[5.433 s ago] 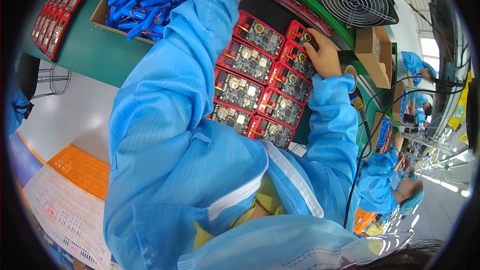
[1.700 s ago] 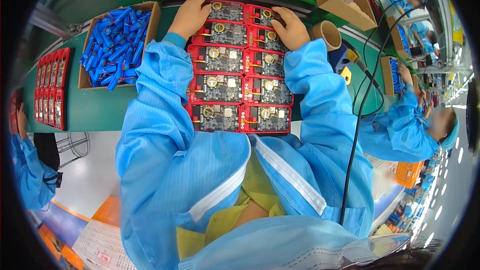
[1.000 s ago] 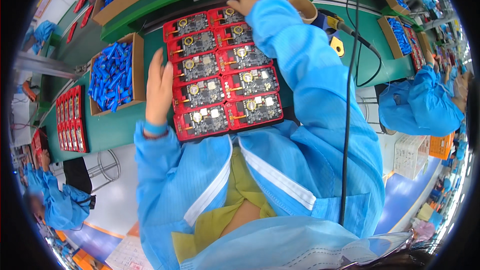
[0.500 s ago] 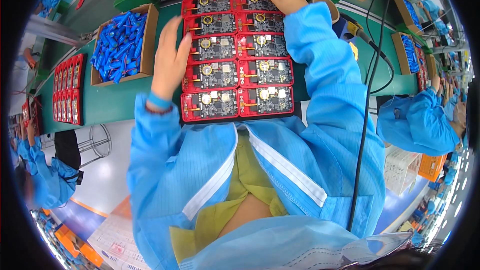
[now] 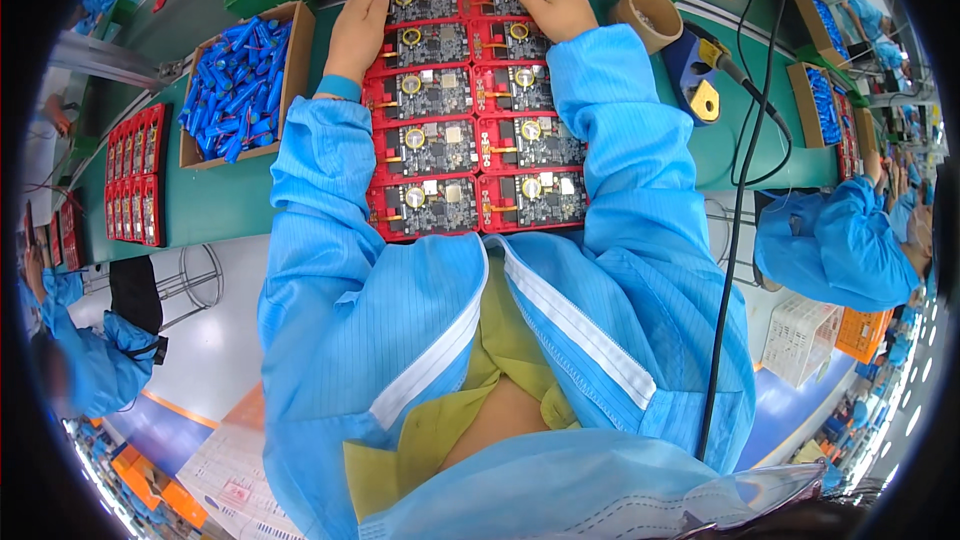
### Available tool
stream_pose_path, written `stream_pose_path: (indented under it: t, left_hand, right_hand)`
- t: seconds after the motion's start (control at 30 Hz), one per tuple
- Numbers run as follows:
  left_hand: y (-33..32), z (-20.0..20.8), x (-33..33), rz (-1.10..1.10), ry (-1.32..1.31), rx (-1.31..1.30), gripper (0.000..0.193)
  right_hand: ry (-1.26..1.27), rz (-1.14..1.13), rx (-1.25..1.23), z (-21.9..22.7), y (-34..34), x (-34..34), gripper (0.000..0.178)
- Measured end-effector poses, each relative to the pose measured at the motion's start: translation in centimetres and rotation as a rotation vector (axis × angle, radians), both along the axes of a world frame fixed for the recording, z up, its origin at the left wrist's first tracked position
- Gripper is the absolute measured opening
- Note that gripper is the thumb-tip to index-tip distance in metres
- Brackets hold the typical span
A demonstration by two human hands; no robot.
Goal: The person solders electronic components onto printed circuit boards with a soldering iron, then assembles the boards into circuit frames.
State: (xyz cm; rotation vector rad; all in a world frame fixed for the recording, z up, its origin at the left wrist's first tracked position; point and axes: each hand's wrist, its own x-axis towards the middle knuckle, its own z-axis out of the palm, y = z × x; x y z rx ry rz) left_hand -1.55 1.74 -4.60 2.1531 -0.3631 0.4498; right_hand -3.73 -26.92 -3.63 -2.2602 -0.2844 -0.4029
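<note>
A red tray of circuit boards [image 5: 470, 115], two columns wide and several rows deep, lies on the green bench right in front of me. My left hand [image 5: 358, 32] lies flat along the tray's far left edge, fingers together. At the far right corner my right hand [image 5: 552, 2] is curled over the top row of boards. Both blue sleeves run down either side of the tray. Whether either hand grips the tray or only presses on it cannot be told.
A cardboard box of blue cylindrical cells [image 5: 237, 88] sits left of the tray. Further left lies another red tray of boards [image 5: 135, 175]. To the right are a tape roll [image 5: 645, 18], a blue soldering-iron stand [image 5: 700, 75] and a black cable [image 5: 735, 240]. Other people in blue coats work at both sides.
My left hand has slid from the tray's lower left side up to its far left corner. My right hand stays at the far right corner. The view has turned to centre on the tray.
</note>
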Motion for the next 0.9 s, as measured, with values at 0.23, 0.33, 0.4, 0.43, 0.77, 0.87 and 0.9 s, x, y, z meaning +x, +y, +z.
stream_pose_path:
  t: [0.23, 0.33, 0.4, 0.43, 0.77, 0.87, 0.9]
  left_hand:
    - [0.8, 5.3, -6.5, 0.096, -0.175, 0.043, 0.025]
    - [4.8, 9.4, -10.1, 0.014, -0.264, 0.277, 0.015]
    - [7.6, 11.5, -11.0, 0.124, -0.302, 0.422, 0.012]
    - [8.9, 12.4, -10.5, 0.147, -0.343, 0.504, 0.011]
    - [11.8, 12.2, -0.2, 0.178, -0.384, 1.28, 0.025]
    - [12.8, 11.8, 0.5, 0.187, -0.447, 1.317, 0.016]
    - [13.1, 12.0, 0.4, 0.153, -0.393, 1.352, 0.015]
  right_hand:
    - [-0.138, 0.008, 0.092, 5.7, -3.3, -6.8, 0.026]
    - [0.071, -0.042, 0.552, 6.3, -7.2, -13.9, 0.031]
    - [0.22, -0.125, 0.651, 5.9, -10.2, -17.3, 0.036]
    - [0.317, -0.23, 0.858, 5.7, -11.6, -18.3, 0.038]
    - [-0.032, -0.279, 1.105, 5.6, -17.5, -16.4, 0.043]
    - [0.132, -0.367, 1.069, 6.4, -18.2, -14.5, 0.039]
    - [0.168, -0.422, 1.01, 6.7, -18.3, -14.2, 0.039]
